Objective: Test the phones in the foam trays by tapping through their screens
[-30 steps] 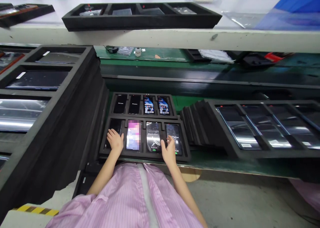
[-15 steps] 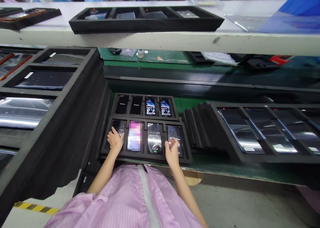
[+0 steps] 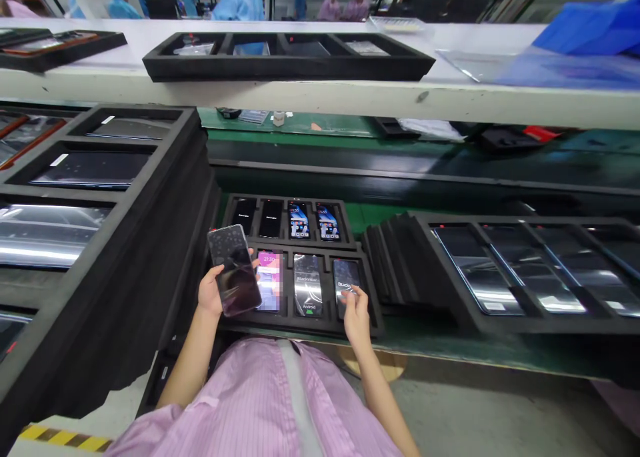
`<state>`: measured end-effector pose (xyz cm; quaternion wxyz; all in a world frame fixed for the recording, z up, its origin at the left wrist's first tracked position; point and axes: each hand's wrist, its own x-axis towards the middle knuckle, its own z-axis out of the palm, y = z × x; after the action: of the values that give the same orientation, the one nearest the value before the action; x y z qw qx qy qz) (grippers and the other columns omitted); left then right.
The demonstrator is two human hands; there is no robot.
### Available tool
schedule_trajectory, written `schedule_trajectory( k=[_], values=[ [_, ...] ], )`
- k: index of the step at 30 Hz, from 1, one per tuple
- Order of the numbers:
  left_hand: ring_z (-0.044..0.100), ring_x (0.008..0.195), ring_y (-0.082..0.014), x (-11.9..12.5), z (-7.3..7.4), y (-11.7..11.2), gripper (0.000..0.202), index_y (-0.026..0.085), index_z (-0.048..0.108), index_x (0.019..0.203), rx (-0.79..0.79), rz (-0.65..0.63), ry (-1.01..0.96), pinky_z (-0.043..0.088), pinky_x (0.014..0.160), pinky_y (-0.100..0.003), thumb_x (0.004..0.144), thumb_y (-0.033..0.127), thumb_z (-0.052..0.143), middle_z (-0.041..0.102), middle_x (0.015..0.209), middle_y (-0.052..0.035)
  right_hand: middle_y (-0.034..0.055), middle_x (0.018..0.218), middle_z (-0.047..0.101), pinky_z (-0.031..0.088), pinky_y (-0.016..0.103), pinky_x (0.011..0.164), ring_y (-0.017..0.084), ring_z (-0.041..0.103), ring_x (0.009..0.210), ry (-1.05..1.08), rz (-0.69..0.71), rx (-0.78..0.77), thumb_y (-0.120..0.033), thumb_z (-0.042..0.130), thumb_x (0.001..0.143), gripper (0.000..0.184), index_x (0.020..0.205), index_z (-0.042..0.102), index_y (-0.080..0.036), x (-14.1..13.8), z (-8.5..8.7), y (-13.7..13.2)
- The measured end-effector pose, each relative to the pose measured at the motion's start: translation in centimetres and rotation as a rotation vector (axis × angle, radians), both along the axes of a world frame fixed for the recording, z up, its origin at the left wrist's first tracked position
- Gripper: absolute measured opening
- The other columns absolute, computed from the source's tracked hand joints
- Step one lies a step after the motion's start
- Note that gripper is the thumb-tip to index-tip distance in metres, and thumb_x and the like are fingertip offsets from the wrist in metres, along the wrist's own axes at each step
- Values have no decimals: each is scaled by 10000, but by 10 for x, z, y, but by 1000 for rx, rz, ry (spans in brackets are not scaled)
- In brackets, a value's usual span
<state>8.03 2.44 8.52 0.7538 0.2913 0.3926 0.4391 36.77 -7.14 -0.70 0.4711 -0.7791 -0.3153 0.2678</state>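
Note:
My left hand grips a dark-screened phone by its lower edge and holds it tilted above the left end of the near black foam tray. My right hand rests over the rightmost phone in that tray, fingers bent with the fingertips on its screen. Two more phones lie between: one with a lit pink screen and one showing boot text. A second tray just behind holds several phones, two lit.
A tall stack of foam trays with phones rises at the left. Another stack sits at the right on the green bench. A white shelf overhead carries a further tray. People in blue and pink stand far behind.
My left hand has lifted the leftmost phone out of the near tray and raised it. My right hand stayed on the rightmost phone, shifting slightly toward me. The view tipped up a little.

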Motion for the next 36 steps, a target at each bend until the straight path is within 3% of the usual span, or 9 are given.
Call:
schedule_trajectory(
  k=[5,10,15,19,22,24,29,31,36],
  values=[
    [498,1146,-361,23,24,-12,909,118,514,1230,-123,-77,-221,444,881,-521,699,802,237,564,1218,-168,97,931,641,432,341,732,201,608,787,5,19,-3,-616,327,789,565,1119,460,-177,-1,-3,6],
    [528,1098,-355,45,35,-20,909,94,548,1185,-151,-176,-326,461,864,-499,708,798,227,608,1126,-170,91,916,640,426,338,742,191,605,779,27,51,24,-624,324,790,561,1111,446,-181,-7,-1,11],
    [559,1046,-321,46,43,-22,836,87,556,1172,-116,-25,-264,480,850,-467,740,753,293,620,1093,-163,97,923,633,421,341,758,201,598,810,-13,40,16,-588,315,801,527,1101,450,-177,-13,2,12],
    [604,942,-269,19,45,-14,758,124,569,1157,8,151,-202,516,792,-423,752,725,345,634,1068,-128,124,964,620,417,348,774,224,581,877,-119,-10,-24,-536,307,819,506,1114,467,-158,-3,2,8],
    [626,847,-217,-4,42,-3,710,123,600,1097,66,253,-123,537,733,-352,776,701,340,651,1017,-108,155,985,606,396,382,808,251,550,921,-327,-6,-83,-507,307,837,508,1117,488,-125,3,4,2],
    [634,782,-181,-14,35,4,707,109,617,1046,34,306,-25,539,692,-295,794,694,309,666,935,-99,154,1010,596,365,404,844,261,519,957,-537,146,-99,-490,336,849,469,1086,525,-131,-2,5,-5],
    [639,676,-159,-25,14,12,672,82,628,975,-134,348,-11,544,603,-271,846,634,266,676,831,-100,74,891,596,337,350,849,196,502,872,-894,852,115,-380,390,898,291,919,610,-191,-40,1,-26],
    [647,683,-192,-25,7,10,683,64,624,978,-195,331,-94,554,594,-322,857,619,244,681,834,-123,72,859,591,339,336,831,186,499,839,-969,916,201,-350,380,911,288,920,614,-183,-52,-3,-31],
    [658,745,-243,-20,2,2,630,70,600,1067,-224,255,-228,556,643,-393,854,592,320,681,925,-147,69,827,583,346,338,812,181,496,789,-1023,834,235,-320,359,922,295,959,611,-173,-55,-7,-30]
  ],
)
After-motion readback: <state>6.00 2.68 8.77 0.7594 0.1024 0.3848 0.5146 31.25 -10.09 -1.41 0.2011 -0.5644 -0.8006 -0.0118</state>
